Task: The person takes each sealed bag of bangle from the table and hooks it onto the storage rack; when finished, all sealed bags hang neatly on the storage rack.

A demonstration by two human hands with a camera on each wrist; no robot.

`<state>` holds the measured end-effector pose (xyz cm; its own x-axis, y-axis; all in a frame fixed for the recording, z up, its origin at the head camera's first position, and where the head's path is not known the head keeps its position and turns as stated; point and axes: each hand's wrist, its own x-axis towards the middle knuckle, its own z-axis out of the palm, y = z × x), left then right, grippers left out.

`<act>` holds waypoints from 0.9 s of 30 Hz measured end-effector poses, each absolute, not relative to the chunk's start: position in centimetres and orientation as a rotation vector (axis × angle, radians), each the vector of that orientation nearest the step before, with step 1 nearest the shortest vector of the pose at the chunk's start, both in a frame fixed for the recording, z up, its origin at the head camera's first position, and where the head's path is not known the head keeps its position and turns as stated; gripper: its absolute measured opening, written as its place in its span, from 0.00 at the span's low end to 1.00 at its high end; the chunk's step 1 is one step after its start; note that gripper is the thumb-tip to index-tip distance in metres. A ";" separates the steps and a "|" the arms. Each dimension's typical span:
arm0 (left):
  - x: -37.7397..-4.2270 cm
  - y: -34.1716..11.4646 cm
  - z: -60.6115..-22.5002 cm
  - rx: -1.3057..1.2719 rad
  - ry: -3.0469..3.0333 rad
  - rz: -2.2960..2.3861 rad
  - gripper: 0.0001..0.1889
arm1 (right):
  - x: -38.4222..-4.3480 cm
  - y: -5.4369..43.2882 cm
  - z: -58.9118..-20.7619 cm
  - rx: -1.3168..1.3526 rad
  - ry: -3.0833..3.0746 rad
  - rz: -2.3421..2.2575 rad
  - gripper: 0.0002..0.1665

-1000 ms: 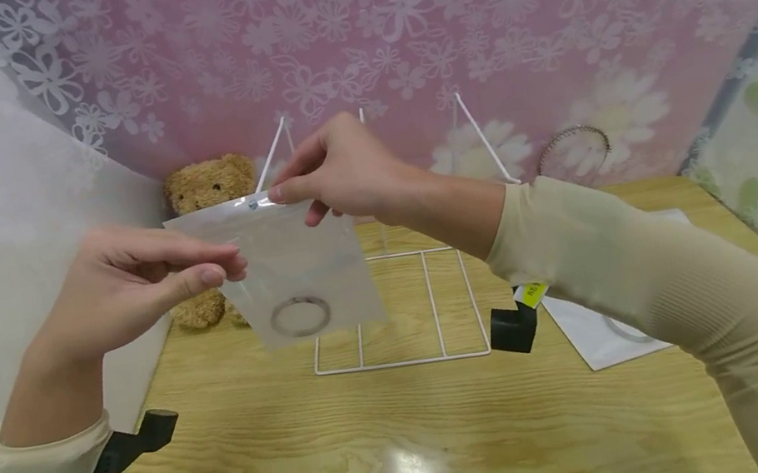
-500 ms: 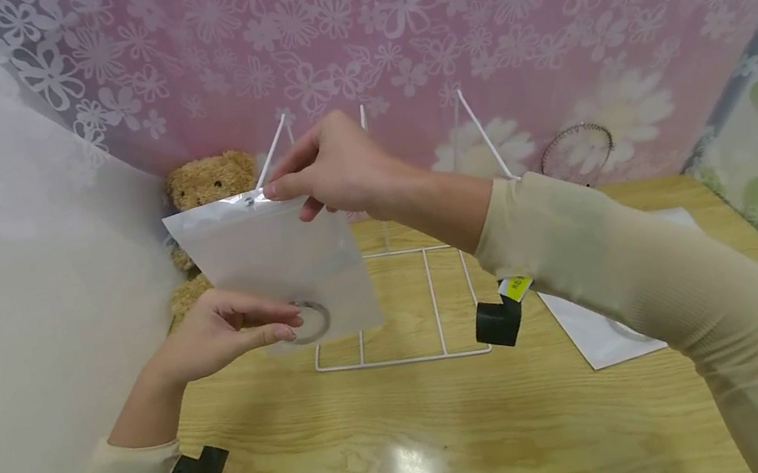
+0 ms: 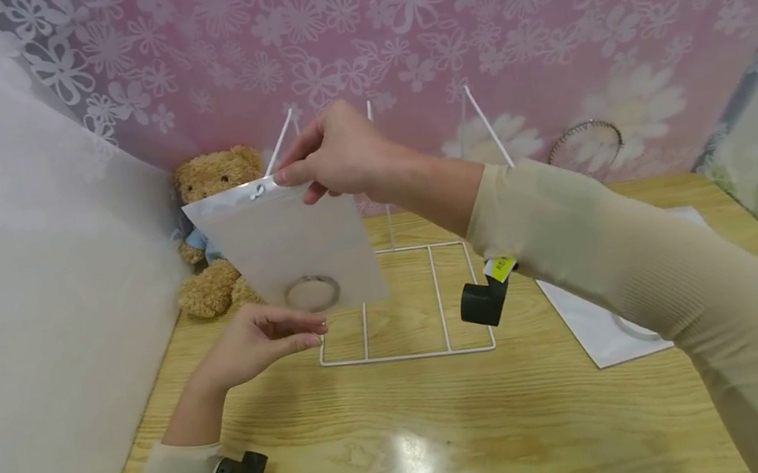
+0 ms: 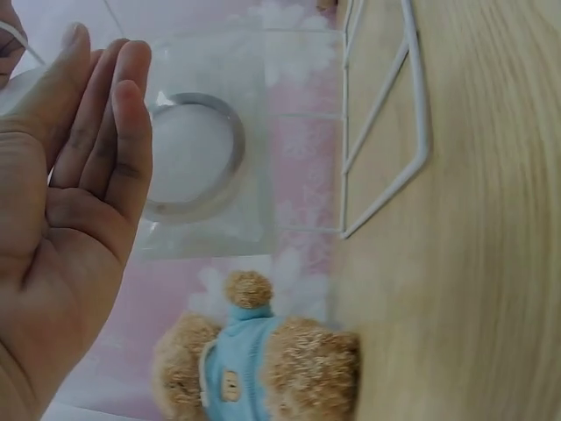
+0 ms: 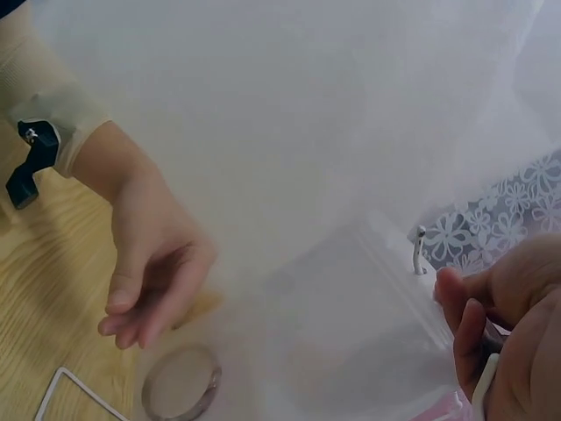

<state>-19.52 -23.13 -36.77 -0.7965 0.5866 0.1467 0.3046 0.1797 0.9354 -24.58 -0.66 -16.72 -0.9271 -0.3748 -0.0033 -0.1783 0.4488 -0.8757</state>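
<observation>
A person's right grip (image 3: pixel 334 155) pinches a clear bag (image 3: pixel 310 232) by its top edge, so the bag hangs below and left of that grip, with a ring (image 4: pixel 237 145) low inside. Just left of the pinch, a white hook (image 5: pixel 421 252) pokes through the bag. The left grip (image 3: pixel 257 347), narrow and holding nothing, is just below the bag. A teddy bear (image 3: pixel 209 290) sits on the bench (image 3: pixel 343 463), farther left of the right grip.

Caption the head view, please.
Right hand pinches a translucent plastic bag enclosing a round grey ring; left hand hovers below, white wire rack behind.
</observation>
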 end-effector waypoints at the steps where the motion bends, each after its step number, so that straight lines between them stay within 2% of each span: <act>1: -19.6 -23.1 -37.0 0.843 2.209 1.675 0.14 | -24.8 -0.7 -16.7 -0.477 2.506 -1.475 0.09; 12: -20.7 -22.6 -41.4 0.641 2.102 1.776 0.23 | -28.0 -0.6 -16.8 -0.311 2.460 -1.533 0.11; 20: -20.6 -21.9 -44.2 0.508 2.075 1.847 0.22 | -29.9 -1.1 -16.5 -0.215 2.413 -1.589 0.12; 27: -20.9 -21.4 -45.7 0.361 2.033 1.871 0.24 | -31.5 -1.0 -16.1 -0.132 2.401 -1.628 0.12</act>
<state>-20.87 -21.37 -45.67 -0.9050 0.4168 -0.0856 -0.0509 0.0938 0.9943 -31.47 -1.01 -16.07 -0.9678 -0.2061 -0.1448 0.0583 0.3761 -0.9247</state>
